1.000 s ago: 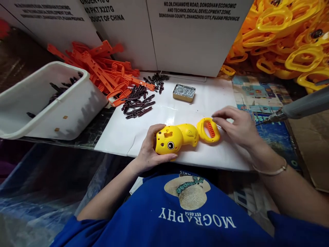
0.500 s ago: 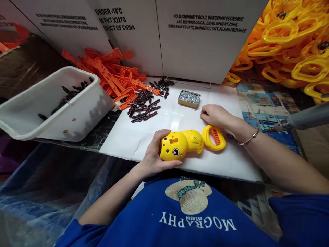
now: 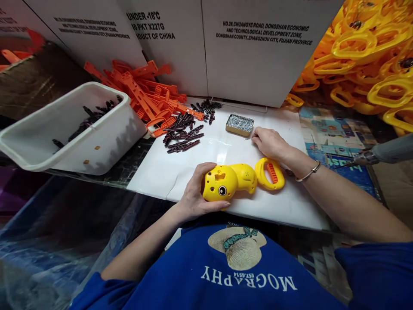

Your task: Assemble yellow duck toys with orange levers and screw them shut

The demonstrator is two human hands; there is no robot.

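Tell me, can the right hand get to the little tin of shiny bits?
Probably yes. The right hand is right beside the tin, its fingertips near one corner. The tin's top is open, and nothing big seems to block the way.

Looks like a small assembly workshop tbh. Heaps of matching orange parts and dark parts by the surface's back left corner, a tin full of tiny metal bits, big cartons along the back edge, tons of yellow frames past the back right corner, grey power tool off the right edge.
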